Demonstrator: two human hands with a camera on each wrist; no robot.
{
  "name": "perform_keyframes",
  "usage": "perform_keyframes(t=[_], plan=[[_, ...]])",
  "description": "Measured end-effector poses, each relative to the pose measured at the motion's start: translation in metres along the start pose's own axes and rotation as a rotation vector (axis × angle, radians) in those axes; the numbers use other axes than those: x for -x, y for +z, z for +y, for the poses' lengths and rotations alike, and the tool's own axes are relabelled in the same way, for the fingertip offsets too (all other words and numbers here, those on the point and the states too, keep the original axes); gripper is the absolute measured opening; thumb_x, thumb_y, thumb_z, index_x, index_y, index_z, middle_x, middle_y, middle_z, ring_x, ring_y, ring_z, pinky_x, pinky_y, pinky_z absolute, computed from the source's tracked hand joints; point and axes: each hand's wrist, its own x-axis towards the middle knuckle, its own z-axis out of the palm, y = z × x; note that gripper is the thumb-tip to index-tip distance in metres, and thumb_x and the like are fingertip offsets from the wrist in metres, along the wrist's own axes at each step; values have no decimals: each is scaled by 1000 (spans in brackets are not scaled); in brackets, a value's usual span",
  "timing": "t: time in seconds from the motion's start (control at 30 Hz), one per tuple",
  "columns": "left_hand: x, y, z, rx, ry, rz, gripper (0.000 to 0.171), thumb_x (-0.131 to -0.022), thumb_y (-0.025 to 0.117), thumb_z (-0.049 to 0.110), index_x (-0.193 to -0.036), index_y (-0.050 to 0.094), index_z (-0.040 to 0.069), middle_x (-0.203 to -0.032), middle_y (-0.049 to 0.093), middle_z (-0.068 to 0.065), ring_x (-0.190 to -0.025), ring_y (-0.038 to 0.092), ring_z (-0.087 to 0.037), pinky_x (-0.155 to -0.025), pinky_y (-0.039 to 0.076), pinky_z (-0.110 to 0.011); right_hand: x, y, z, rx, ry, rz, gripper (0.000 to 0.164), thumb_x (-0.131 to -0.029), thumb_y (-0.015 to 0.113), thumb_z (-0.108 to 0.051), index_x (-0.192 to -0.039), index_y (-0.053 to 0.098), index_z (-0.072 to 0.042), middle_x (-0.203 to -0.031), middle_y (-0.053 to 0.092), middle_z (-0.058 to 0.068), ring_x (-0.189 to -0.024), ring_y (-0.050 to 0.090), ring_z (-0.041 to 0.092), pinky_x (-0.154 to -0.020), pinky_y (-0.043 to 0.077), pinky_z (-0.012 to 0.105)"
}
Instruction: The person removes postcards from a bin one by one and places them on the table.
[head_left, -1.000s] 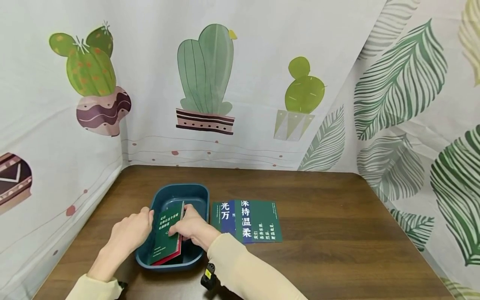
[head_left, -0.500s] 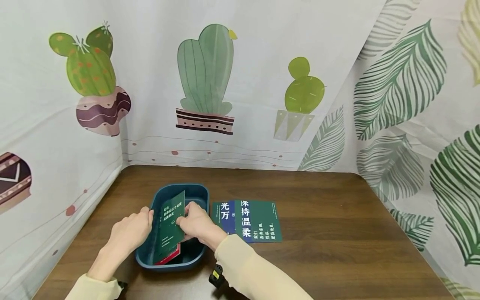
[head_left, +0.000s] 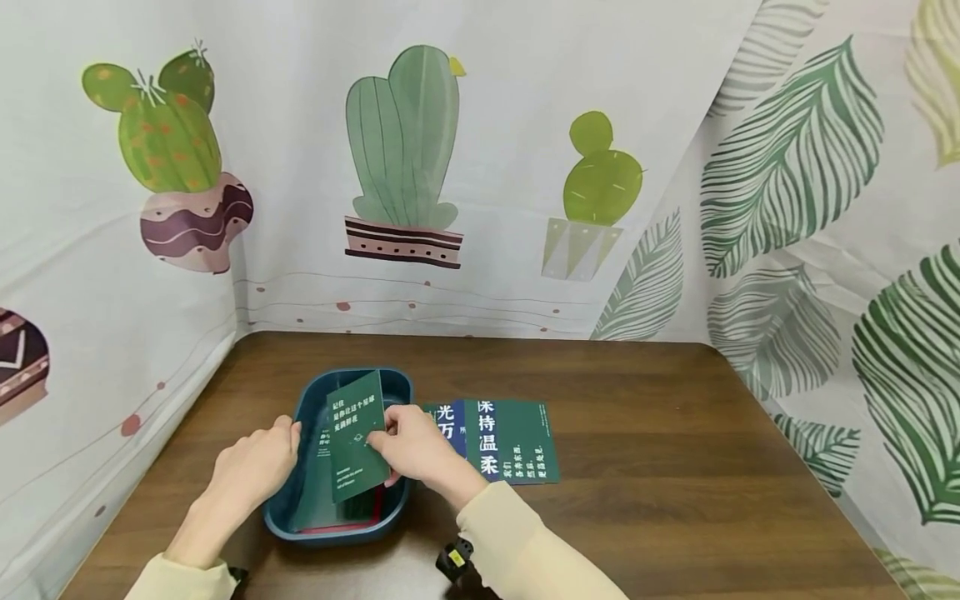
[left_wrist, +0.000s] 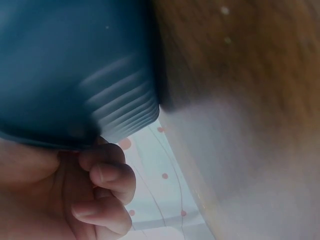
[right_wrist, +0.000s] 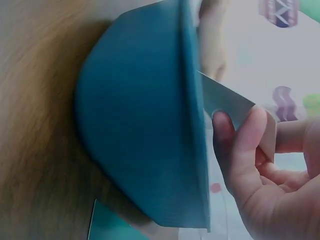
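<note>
A dark blue plastic tub (head_left: 324,540) stands on the left part of the table. My left hand (head_left: 255,462) grips its left rim, and in the left wrist view its curled fingers (left_wrist: 112,175) lie against the tub's outer wall. Between thumb and fingers, my right hand (head_left: 423,446) pinches the right edge of a green card (head_left: 352,467) with white print, held tilted up over the tub. Inside lie another green card (head_left: 311,500) and something red-edged, partly hidden by the held card. The right wrist view shows the pinched card (right_wrist: 227,100) above the tub's rim.
Right beside the tub, a blue printed card (head_left: 459,408) and a green printed card (head_left: 528,437) lie overlapping on the brown wooden table (head_left: 637,467). A white curtain (head_left: 510,183) with cactus and leaf prints hangs behind the table and along its sides.
My right hand has drawn the green card up and to the right, apart from the others in the tub. The left hand stays on the rim. The head view has shifted slightly.
</note>
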Motion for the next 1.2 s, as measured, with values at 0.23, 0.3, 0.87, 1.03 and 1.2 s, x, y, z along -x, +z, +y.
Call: perform_keyframes(t=[0.23,0.3,0.87,1.03,1.2], plan=[[1,1,0,-3,2,9,30,-106,37,25,-96,49,-1,-81,59,-22,-69,59,-41,-58,46,-54,9,-24,4,-200,-22,-16,9,-95,64,-8,-101,59,-4,-82,66,2,-66,64,16,-56,49,29],[1,1,0,-2,9,16,30,-106,37,25,-94,49,-1,-80,59,-22,-68,59,-41,-57,46,-54,12,-32,6,-233,-28,12,12,-93,66,-7,-102,60,-3,-83,66,4,-66,63,15,-55,46,27],[0,2,-2,-2,10,21,31,-106,35,25,-94,48,0,-79,58,-22,-69,59,-42,-56,45,-54,31,-137,45,-549,-15,309,16,-90,61,4,-106,58,3,-87,66,9,-69,60,13,-59,46,25],[-1,2,-2,-1,9,9,32,-107,35,25,-96,49,-1,-81,59,-23,-70,59,-42,-57,45,-54,42,-164,59,-542,3,413,17,-92,63,1,-107,61,6,-90,66,12,-74,63,17,-65,51,31],[0,2,-2,-3,8,13,31,-106,35,25,-95,48,-1,-80,59,-23,-70,59,-43,-56,45,-55,51,-178,71,-499,23,456,19,-94,62,-1,-110,60,9,-89,64,12,-75,63,17,-67,51,30]])
